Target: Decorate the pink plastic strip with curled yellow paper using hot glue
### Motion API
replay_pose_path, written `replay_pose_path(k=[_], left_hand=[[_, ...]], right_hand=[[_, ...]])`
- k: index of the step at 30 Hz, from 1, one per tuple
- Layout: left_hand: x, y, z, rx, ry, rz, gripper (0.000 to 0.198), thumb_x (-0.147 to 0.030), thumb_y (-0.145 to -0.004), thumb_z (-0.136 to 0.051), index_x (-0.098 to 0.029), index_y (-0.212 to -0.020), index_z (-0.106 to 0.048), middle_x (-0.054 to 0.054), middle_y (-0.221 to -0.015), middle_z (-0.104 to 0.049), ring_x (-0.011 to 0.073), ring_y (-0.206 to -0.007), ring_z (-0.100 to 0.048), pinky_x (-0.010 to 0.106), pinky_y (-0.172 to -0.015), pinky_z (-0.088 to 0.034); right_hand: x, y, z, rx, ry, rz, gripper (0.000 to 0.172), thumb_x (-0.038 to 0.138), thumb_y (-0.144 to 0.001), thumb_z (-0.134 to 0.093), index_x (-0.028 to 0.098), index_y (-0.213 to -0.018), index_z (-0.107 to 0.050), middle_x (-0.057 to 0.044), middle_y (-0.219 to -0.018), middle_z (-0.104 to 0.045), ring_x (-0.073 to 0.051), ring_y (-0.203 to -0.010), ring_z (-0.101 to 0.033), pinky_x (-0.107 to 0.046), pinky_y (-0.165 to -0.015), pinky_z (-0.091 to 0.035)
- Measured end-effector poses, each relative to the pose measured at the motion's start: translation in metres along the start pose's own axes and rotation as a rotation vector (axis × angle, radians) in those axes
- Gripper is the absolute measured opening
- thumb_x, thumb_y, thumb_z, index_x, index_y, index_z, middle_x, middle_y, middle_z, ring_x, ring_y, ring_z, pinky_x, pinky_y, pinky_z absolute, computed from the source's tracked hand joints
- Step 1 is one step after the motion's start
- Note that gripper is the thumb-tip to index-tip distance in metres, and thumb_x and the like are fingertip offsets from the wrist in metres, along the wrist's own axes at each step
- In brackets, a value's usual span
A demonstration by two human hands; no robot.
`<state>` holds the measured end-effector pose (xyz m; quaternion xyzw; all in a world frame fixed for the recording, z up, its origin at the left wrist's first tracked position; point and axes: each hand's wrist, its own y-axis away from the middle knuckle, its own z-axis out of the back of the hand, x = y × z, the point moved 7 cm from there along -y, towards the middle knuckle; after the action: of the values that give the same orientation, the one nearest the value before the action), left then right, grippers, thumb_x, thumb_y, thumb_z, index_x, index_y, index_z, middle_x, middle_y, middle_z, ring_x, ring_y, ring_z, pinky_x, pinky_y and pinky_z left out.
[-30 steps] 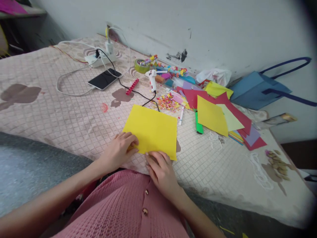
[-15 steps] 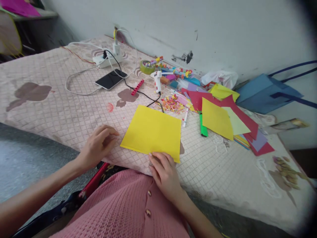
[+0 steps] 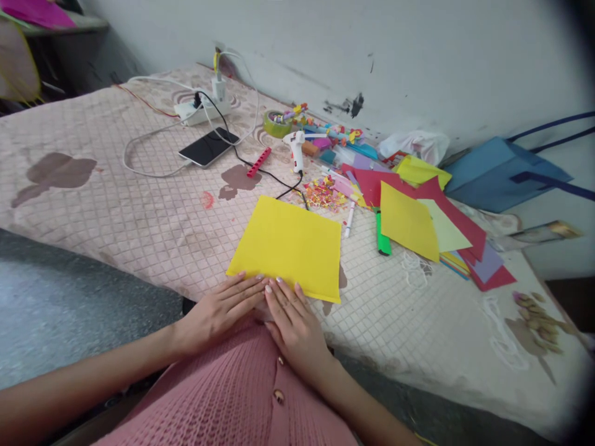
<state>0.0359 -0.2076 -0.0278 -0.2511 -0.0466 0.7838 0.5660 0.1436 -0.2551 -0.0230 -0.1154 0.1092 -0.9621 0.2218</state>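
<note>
A yellow sheet of paper [image 3: 290,244] lies flat at the table's front edge, right in front of me. On its near edge rest the fingers of my left hand [image 3: 223,310], stretched out and lying flat. My right hand [image 3: 297,325] touches the same edge, its fingers straight and slightly apart. The fingertips of both hands meet near the middle of that edge and cover part of it. Neither hand grips anything.
Behind the paper are a white glue gun [image 3: 295,150], small colourful scraps [image 3: 325,193] and a phone [image 3: 209,147] on its cable. To the right lie a green marker [image 3: 383,234], coloured sheets [image 3: 409,220], white string [image 3: 415,270] and a blue bag [image 3: 502,176].
My left hand has moved right from beside the paper onto its near edge, meeting my right hand. My right hand has shifted slightly left, and its fingers are straighter.
</note>
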Motion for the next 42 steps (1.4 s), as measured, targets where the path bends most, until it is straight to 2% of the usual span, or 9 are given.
replay_pose_path(k=[5,8,14,21,30,34,37,39,42], left_hand=[[0.005,0.005,-0.004,0.047,0.009,-0.021,0.054,-0.012,-0.091,-0.035,-0.02,-0.141,-0.019,0.008,-0.137,-0.042,0.0181,-0.129,-0.033,0.042,-0.108,-0.027],[0.01,0.008,-0.004,0.041,0.005,-0.006,0.054,-0.011,-0.089,-0.04,-0.021,-0.139,-0.024,0.008,-0.136,-0.043,0.0189,-0.128,-0.036,0.043,-0.108,-0.027],[0.017,0.014,0.0,0.004,-0.07,0.012,0.048,-0.018,-0.087,-0.047,-0.023,-0.133,-0.035,0.006,-0.134,-0.045,0.0194,-0.125,-0.04,0.045,-0.107,-0.026],[0.029,0.028,0.007,-0.008,-0.135,0.051,0.047,-0.021,-0.085,-0.051,-0.025,-0.13,-0.037,0.006,-0.133,-0.048,0.0199,-0.122,-0.044,0.045,-0.106,-0.027],[0.043,0.042,0.016,-0.08,0.001,0.111,0.049,-0.016,-0.08,-0.055,-0.029,-0.126,-0.041,0.003,-0.132,-0.049,0.0214,-0.116,-0.051,0.047,-0.105,-0.032],[0.047,0.043,0.03,-0.182,0.134,0.231,0.049,-0.014,-0.081,-0.053,-0.031,-0.125,-0.041,0.002,-0.134,-0.047,0.023,-0.12,-0.046,0.044,-0.1,-0.041],[0.055,0.042,0.043,-0.286,0.184,0.417,0.039,-0.015,-0.083,-0.048,-0.028,-0.12,-0.044,0.005,-0.132,-0.048,0.0238,-0.119,-0.047,0.043,-0.095,-0.045],[0.063,0.041,0.047,-0.297,0.244,0.57,0.033,-0.019,-0.086,-0.046,-0.025,-0.118,-0.046,0.006,-0.124,-0.054,0.0226,-0.11,-0.054,0.04,-0.089,-0.049],[0.073,0.035,0.047,-0.229,0.341,0.721,0.029,-0.025,-0.087,-0.045,-0.023,-0.115,-0.05,0.006,-0.113,-0.06,0.0209,-0.095,-0.06,0.038,-0.08,-0.052]], right_hand=[[-0.001,0.003,-0.001,0.027,0.027,-0.021,0.049,0.019,-0.09,-0.039,0.008,-0.137,-0.031,-0.009,-0.14,-0.036,-0.021,-0.133,-0.025,-0.043,-0.109,-0.029],[-0.006,0.01,0.002,0.017,0.045,-0.046,0.047,0.015,-0.089,-0.037,0.01,-0.136,-0.032,-0.009,-0.138,-0.039,-0.02,-0.132,-0.027,-0.042,-0.108,-0.031],[-0.026,0.047,0.008,-0.014,0.099,-0.125,0.053,0.009,-0.087,-0.038,0.009,-0.139,-0.026,-0.012,-0.138,-0.04,-0.023,-0.132,-0.028,-0.046,-0.106,-0.033],[-0.05,0.09,0.019,-0.078,0.102,-0.258,0.059,0.007,-0.086,-0.037,0.015,-0.142,-0.018,-0.011,-0.136,-0.043,-0.023,-0.129,-0.033,-0.051,-0.103,-0.034],[-0.066,0.111,0.032,-0.215,-0.045,-0.329,0.054,0.007,-0.086,-0.036,0.021,-0.137,-0.032,-0.009,-0.13,-0.05,-0.024,-0.123,-0.042,-0.052,-0.099,-0.038],[-0.081,0.113,0.042,-0.291,-0.205,-0.458,0.041,0.014,-0.087,-0.038,0.022,-0.126,-0.047,-0.009,-0.12,-0.057,-0.023,-0.114,-0.051,-0.048,-0.092,-0.046],[-0.094,0.109,0.047,-0.318,-0.255,-0.551,0.033,0.021,-0.087,-0.041,0.022,-0.118,-0.053,-0.01,-0.113,-0.059,-0.024,-0.107,-0.054,-0.046,-0.087,-0.048],[-0.103,0.102,0.051,-0.317,-0.271,-0.583,0.03,0.024,-0.087,-0.043,0.021,-0.114,-0.055,-0.01,-0.11,-0.06,-0.023,-0.103,-0.055,-0.044,-0.085,-0.048],[-0.115,0.083,0.052,-0.28,-0.319,-0.614,0.028,0.026,-0.086,-0.044,0.02,-0.111,-0.056,-0.01,-0.106,-0.06,-0.021,-0.094,-0.057,-0.039,-0.078,-0.051]])
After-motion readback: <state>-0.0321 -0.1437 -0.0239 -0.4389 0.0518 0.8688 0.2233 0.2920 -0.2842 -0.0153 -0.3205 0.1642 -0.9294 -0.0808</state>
